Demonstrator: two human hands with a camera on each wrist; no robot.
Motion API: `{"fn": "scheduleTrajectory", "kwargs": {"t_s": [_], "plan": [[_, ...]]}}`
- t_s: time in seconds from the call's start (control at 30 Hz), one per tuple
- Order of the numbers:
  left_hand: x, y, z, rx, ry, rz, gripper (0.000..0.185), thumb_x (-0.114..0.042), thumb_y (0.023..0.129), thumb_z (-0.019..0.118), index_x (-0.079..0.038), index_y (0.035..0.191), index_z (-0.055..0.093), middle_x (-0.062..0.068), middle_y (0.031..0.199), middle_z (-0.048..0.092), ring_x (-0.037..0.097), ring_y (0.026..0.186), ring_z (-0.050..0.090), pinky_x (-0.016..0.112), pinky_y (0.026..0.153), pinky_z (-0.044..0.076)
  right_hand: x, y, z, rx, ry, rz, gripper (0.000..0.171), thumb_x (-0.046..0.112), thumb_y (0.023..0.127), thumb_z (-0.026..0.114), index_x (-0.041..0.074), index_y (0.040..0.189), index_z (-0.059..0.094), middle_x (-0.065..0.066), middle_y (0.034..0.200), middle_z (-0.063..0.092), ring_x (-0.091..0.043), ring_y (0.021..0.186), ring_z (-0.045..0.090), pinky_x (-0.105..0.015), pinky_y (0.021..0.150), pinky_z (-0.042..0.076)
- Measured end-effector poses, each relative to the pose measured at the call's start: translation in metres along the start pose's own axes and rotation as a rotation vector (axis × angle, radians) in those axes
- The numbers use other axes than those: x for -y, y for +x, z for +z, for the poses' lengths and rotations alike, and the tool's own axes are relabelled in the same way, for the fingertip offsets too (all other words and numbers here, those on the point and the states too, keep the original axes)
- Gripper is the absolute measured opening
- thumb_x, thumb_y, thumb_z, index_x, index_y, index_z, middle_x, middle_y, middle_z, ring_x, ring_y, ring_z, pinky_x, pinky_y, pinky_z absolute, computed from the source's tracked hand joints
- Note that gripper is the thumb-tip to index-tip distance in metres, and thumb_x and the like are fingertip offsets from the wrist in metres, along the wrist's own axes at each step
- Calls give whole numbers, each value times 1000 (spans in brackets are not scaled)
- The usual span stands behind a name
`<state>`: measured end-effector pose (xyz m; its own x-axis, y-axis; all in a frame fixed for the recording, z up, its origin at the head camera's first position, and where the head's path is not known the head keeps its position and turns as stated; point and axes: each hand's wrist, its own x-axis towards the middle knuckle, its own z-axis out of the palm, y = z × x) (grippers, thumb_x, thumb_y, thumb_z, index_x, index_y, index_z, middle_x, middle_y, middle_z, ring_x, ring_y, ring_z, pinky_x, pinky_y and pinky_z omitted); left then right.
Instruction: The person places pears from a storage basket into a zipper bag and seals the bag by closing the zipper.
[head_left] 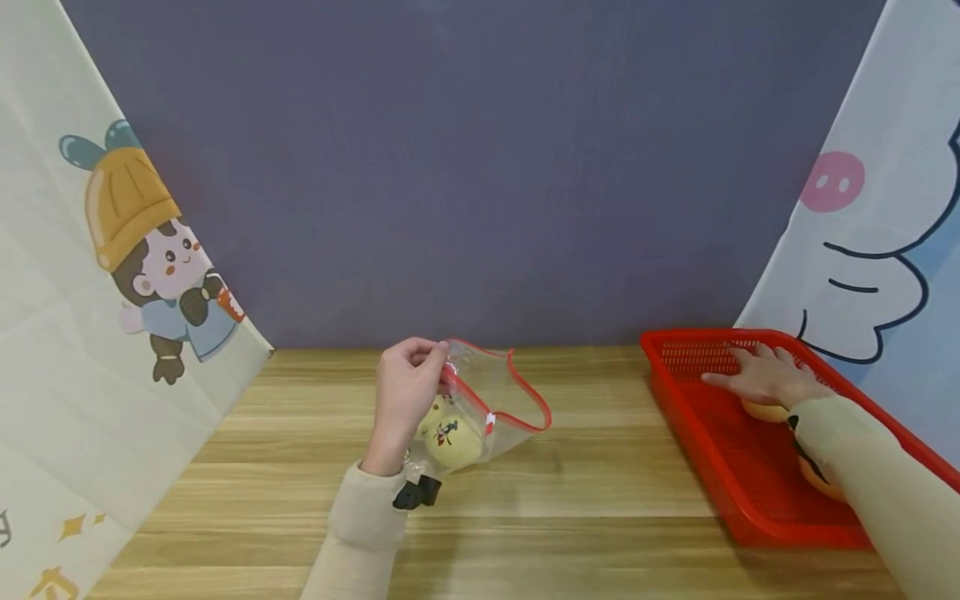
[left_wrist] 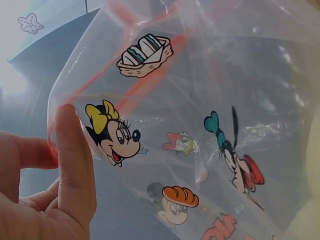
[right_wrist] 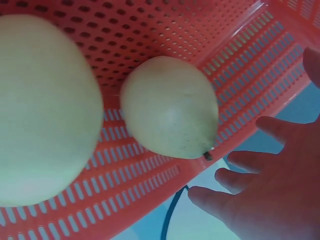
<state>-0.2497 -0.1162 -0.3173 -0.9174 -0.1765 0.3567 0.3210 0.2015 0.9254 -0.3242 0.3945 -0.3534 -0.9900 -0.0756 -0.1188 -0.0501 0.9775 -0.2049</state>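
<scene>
So far, my left hand (head_left: pixel 405 392) pinches the clear red-rimmed cartoon bag (head_left: pixel 491 408) holding apparently one pale fruit (head_left: pixel 450 435); my right hand (head_left: pixel 765 379), fingers spread, hovers over two remaining pale pears (right_wrist: pixel 170 107) in the red perforated basket (head_left: pixel 720 467).

- The worktop (head_left: pixel 525 517) is light wood with long grain running left to right, set against a grey-purple wall
- A red basket (head_left: pixel 720 475) with slotted walls stands on the worktop's right part, its far end near the wall
- A clear bag (head_left: pixel 487 408) with a red rim is near the worktop's middle, mouth up and tilted; whether its bottom touches the wood cannot be told
- Printed cloths edge the worktop left and right
</scene>
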Motion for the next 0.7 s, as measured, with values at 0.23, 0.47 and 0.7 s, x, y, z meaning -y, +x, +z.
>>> {"fn": "scheduleTrajectory", "kwargs": {"t_s": [0.23, 0.47, 0.7], "plan": [[1, 0, 0, -1, 6, 3, 21, -16, 100, 65, 4, 100, 72, 12, 75, 68, 19, 54, 66, 37, 54, 63, -10, 0, 6, 2, -8, -14, 103, 66, 94, 52, -19, 146, 26, -53, 139, 19, -73, 122, 16, -88, 98, 19], [3, 1, 0, 2, -3, 4, 21, -16, 100, 65, 4, 100, 72, 12, 75, 69, 19, 55, 66, 32, 52, 61, -16, 3, 15, 9, -30, -38, 99, 62, 95, 55, -22, 142, 31, -53, 135, 30, -68, 119, 29, -84, 99, 27], [3, 2, 0, -2, -9, 11, 20, -15, 100, 64, 3, 98, 72, 12, 74, 68, 19, 54, 66, 31, 51, 61, -23, 5, 19, 1, -94, -78, 91, 55, 93, 62, -21, 138, 41, -48, 129, 43, -62, 113, 36, -79, 99, 32]]}}
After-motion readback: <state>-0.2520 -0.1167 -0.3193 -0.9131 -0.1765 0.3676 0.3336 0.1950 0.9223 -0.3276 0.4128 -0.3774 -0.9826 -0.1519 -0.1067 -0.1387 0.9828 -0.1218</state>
